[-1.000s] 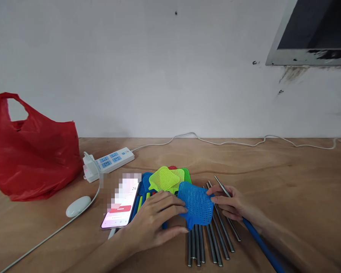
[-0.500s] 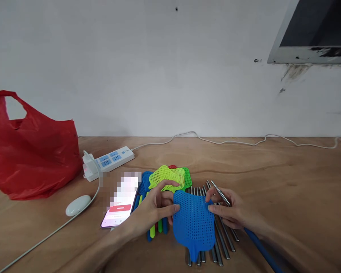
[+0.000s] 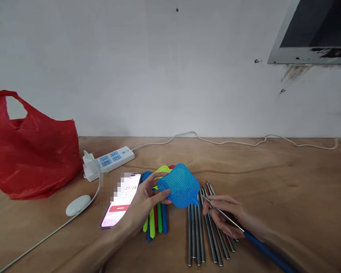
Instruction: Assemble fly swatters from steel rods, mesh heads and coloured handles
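In the head view, my left hand (image 3: 150, 195) pinches the blue perforated fly swatter head (image 3: 183, 185) by its left edge. The head is tilted, with its short neck pointing right, close to the tip of a metal rod (image 3: 233, 222). My right hand (image 3: 226, 214) grips that rod, whose lower end runs into a long blue handle (image 3: 265, 250). I cannot tell whether neck and rod tip touch. Under my left hand lie yellow (image 3: 161, 169), red and blue swatter heads, partly hidden, and several coloured handles (image 3: 159, 220). Several loose metal rods (image 3: 193, 237) lie between my hands.
A lit phone (image 3: 123, 206) lies left of my left hand. Behind it are a white power strip (image 3: 110, 163) and a red plastic bag (image 3: 34, 151). A white oval device (image 3: 78, 205) sits by a white cable. The wall (image 3: 159, 76) bounds the table's back.
My right hand has let go of the swatter head and moved slightly down. The head has turned in my left hand, its neck swinging from pointing down to pointing right, and moved up and left.
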`<state>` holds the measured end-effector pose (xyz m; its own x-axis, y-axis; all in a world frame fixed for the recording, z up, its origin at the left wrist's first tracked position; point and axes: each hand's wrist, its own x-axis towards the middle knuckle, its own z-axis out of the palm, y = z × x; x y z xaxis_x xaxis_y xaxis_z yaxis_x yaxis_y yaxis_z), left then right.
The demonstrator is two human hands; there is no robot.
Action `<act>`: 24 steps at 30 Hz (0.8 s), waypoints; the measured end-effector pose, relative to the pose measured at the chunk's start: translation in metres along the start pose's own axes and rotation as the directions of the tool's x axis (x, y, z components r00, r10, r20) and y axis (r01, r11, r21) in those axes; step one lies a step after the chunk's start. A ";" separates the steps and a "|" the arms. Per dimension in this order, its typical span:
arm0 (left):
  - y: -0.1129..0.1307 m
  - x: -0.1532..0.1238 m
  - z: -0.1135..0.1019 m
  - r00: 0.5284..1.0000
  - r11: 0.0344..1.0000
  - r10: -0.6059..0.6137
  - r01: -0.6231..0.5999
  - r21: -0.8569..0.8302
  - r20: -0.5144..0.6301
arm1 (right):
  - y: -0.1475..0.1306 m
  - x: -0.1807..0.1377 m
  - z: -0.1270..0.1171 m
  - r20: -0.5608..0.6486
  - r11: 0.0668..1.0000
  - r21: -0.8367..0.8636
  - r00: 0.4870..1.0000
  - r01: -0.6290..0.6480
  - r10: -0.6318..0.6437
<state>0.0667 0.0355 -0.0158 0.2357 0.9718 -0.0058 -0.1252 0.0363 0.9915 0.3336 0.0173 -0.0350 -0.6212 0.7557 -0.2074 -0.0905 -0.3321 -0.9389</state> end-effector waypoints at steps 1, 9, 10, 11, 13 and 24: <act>0.000 0.000 0.000 1.000 1.000 -0.001 0.001 -0.004 -0.005 | 0.000 -0.001 0.001 -0.002 0.999 -0.043 1.000 0.002 -0.002; -0.002 -0.001 0.000 1.000 1.000 0.008 -0.008 -0.010 0.007 | -0.001 -0.003 0.002 0.041 0.984 -0.179 0.999 0.000 0.008; -0.003 -0.001 0.000 1.000 1.000 0.012 -0.012 0.001 0.013 | -0.001 -0.003 0.002 0.052 0.982 -0.187 0.999 -0.003 0.013; -0.003 -0.001 0.000 1.000 1.000 0.018 -0.018 0.012 0.021 | -0.001 -0.003 0.002 0.059 0.982 -0.191 0.998 -0.003 0.014; -0.004 0.000 0.000 0.999 0.999 0.035 -0.036 0.031 0.038 | -0.001 -0.002 0.002 0.064 0.982 -0.190 0.998 -0.001 0.014; -0.001 -0.006 0.001 0.996 0.996 0.038 -0.044 0.071 0.083 | -0.001 -0.002 0.004 0.025 0.993 -0.110 0.999 -0.028 0.031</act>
<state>0.0667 0.0298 -0.0166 0.3096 0.9499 0.0425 -0.0664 -0.0230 0.9975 0.3314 0.0139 -0.0321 -0.6427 0.7308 -0.2299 0.0136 -0.2891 -0.9572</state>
